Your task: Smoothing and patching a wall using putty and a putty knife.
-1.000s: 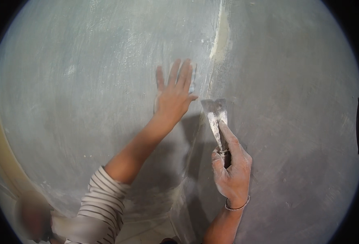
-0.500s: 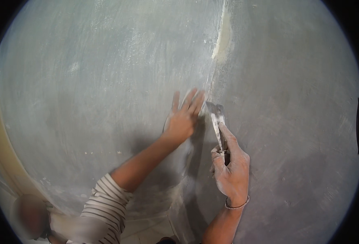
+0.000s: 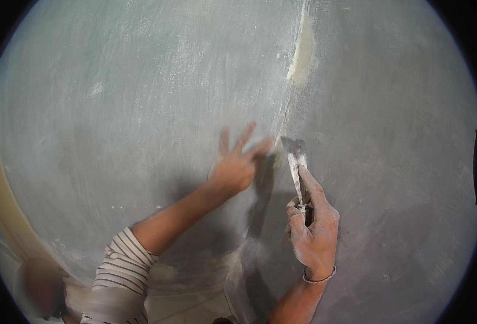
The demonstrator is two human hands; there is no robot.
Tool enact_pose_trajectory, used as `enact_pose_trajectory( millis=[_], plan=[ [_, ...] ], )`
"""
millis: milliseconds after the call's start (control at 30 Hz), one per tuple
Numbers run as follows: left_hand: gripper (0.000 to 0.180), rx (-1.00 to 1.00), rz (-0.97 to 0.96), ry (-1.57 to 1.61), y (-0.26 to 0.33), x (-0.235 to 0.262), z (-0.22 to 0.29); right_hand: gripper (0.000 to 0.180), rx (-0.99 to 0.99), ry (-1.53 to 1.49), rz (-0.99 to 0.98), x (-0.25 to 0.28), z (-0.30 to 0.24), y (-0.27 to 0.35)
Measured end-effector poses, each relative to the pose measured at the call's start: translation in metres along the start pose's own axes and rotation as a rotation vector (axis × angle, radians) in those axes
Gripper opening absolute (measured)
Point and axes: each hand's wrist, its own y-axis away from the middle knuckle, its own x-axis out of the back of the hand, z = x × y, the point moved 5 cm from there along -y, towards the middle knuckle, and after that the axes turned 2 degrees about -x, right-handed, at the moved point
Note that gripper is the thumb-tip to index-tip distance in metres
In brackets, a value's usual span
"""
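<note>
In my right hand (image 3: 318,229) is a putty knife (image 3: 298,162), its white-smeared metal blade pointing up the wall. The index finger lies along the blade, and the tip rests at or very near the corner seam. My left hand (image 3: 237,167) is open, its fingers spread and a little blurred. One or two of its fingers reach toward the seam just left of the knife; whether they touch the wall I cannot tell. Above both hands, a cream patch of filler (image 3: 302,54) runs along the corner. White dust coats my right hand.
Two grey walls meet at the corner: the left wall (image 3: 114,108) is lighter, the right wall (image 3: 400,135) darker. At the far left stands a yellowish frame (image 3: 3,200). A pale tiled floor (image 3: 189,308) shows below. Another person, blurred, is at the lower left (image 3: 41,286).
My left hand has shifted slightly left and spread its fingers wider. My right hand and the putty knife appear slightly farther right, as the whole view moved a little.
</note>
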Motion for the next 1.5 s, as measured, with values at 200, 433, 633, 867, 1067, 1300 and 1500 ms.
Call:
enact_pose_trajectory(
  millis=[200, 433, 633, 867, 1067, 1300, 1500],
  plan=[
    [0.047, 0.099, 0.231, -0.134, -0.076, 0.028, -0.026, 0.056, -0.036, 0.009, -0.002, 0.001, -0.002, 0.005],
    [0.053, 0.083, 0.092, -0.006, -0.023, -0.006, 0.017, 0.055, -0.025, 0.013, -0.024, -0.002, 0.002, 0.004],
    [0.056, 0.1, -0.32, 0.005, 0.091, -0.063, 0.061, 0.055, -0.005, -0.019, -0.036, -0.002, 0.002, 0.005],
    [0.051, 0.208, -0.038, -0.127, 0.102, -0.003, -0.002, 0.055, 0.027, 0.019, -0.016, 0.0, -0.001, 0.006],
    [0.059, 0.495, 0.208, -0.264, 0.039, 0.078, -0.069, 0.055, 0.02, 0.037, -0.02, -0.002, 0.006, 0.005],
    [0.056, -0.011, -0.091, -0.121, 0.094, -0.024, 0.016, 0.055, 0.059, 0.046, -0.029, -0.004, 0.001, 0.005],
    [0.059, 0.34, 0.187, -0.44, 0.014, 0.105, -0.108, 0.053, 0.053, 0.032, 0.005, -0.002, 0.005, 0.007]
  ],
)
